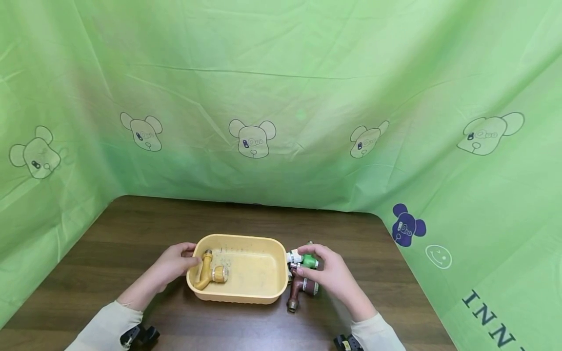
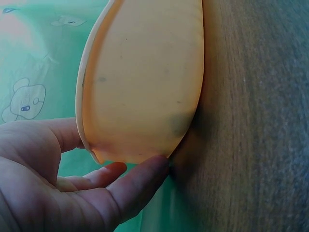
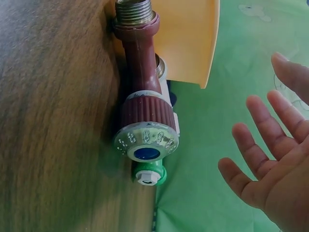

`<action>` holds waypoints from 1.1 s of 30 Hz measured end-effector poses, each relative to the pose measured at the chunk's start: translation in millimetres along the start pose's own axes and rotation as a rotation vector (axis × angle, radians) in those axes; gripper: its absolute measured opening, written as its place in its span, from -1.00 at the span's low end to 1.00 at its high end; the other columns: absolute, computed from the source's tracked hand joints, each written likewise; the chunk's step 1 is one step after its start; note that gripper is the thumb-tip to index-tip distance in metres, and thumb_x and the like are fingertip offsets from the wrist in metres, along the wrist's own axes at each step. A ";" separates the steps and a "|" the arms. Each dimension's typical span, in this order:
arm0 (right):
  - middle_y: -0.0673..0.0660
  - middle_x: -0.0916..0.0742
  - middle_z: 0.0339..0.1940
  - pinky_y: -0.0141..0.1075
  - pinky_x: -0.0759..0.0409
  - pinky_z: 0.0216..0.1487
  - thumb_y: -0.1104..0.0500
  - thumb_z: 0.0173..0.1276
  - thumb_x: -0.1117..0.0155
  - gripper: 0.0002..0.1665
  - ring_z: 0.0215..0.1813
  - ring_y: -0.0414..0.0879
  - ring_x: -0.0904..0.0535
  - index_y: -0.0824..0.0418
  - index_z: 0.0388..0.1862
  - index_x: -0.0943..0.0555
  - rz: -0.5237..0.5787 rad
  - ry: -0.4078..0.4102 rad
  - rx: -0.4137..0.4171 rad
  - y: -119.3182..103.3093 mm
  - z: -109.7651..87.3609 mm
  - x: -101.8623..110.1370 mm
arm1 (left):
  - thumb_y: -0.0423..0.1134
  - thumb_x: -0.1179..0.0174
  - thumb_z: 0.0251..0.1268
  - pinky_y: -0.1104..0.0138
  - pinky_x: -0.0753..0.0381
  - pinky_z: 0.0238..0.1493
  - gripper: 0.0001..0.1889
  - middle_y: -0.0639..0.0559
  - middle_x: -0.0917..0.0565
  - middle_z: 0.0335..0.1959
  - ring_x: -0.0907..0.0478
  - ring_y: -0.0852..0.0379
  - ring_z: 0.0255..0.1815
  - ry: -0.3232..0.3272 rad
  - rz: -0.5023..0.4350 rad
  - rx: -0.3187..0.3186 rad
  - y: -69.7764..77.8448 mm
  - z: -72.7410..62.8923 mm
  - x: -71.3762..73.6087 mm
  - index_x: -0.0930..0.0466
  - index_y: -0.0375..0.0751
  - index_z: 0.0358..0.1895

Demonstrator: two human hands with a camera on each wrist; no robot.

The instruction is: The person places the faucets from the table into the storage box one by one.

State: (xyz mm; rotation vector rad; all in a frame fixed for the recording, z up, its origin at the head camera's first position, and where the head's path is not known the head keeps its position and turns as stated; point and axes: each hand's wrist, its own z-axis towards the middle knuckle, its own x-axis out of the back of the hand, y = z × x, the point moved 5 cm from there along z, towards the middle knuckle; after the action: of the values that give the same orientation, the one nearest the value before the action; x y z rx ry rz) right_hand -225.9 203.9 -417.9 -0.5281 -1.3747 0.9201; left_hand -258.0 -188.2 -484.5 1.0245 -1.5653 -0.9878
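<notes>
A pale yellow plastic basin (image 1: 259, 295) stands on the table. My left hand (image 1: 174, 263) grips its left end, thumb over the rim and fingers along the outer wall; the left wrist view shows those fingertips (image 2: 157, 166) low on the wall. Inside the basin, at its left, lies a yellow valve (image 1: 205, 273) with a ribbed knob. Past the right end sit a maroon valve (image 3: 142, 72) with a threaded metal end, a green valve (image 3: 150, 173) and a white valve (image 1: 294, 256). My right hand (image 1: 326, 267) hovers over these with fingers spread, holding nothing.
The brown wooden table (image 1: 210, 324) has a green curtain (image 1: 281, 180) with bear prints along its back and sides. The maroon and green valves are close against each other beside the basin. Black wrist cameras (image 1: 139, 336) are strapped to both forearms.
</notes>
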 end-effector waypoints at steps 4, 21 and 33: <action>-0.09 -0.76 0.09 0.07 -0.37 0.47 0.16 0.12 -0.63 -0.48 0.37 -0.02 -0.52 -0.03 0.09 -0.70 -0.002 -0.003 0.002 2.1 -1.4 0.7 | -0.38 -0.24 0.35 0.15 -0.78 -0.09 -0.43 -0.39 -0.60 0.14 -0.66 -0.06 0.03 0.000 0.003 -0.002 0.2 -0.5 -0.1 -0.34 -0.58 0.36; -0.06 -0.76 0.11 0.13 -0.41 0.42 0.12 0.14 -0.62 -0.47 0.33 0.03 -0.55 0.02 0.12 -0.69 -0.041 0.011 0.008 11.4 -6.9 6.2 | -0.37 -0.25 0.35 0.15 -0.78 -0.09 -0.42 -0.38 -0.60 0.14 -0.66 -0.04 0.01 -0.001 0.016 -0.004 1.3 -0.9 0.5 -0.34 -0.58 0.36; -0.08 -0.76 0.08 0.16 -0.36 0.48 0.14 0.11 -0.63 -0.44 0.34 0.01 -0.55 0.08 0.13 -0.68 -0.052 0.013 -0.021 19.7 -9.8 9.4 | -0.37 -0.25 0.35 0.13 -0.78 -0.08 -0.42 -0.38 -0.60 0.15 -0.66 -0.04 0.03 0.000 0.020 0.001 1.3 -1.3 0.2 -0.35 -0.57 0.37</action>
State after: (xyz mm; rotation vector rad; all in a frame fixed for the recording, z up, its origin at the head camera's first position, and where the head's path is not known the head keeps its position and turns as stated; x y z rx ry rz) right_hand -221.7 224.4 -429.4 -0.5110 -1.3814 0.8593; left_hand -256.9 -188.1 -482.9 1.0070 -1.5731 -0.9734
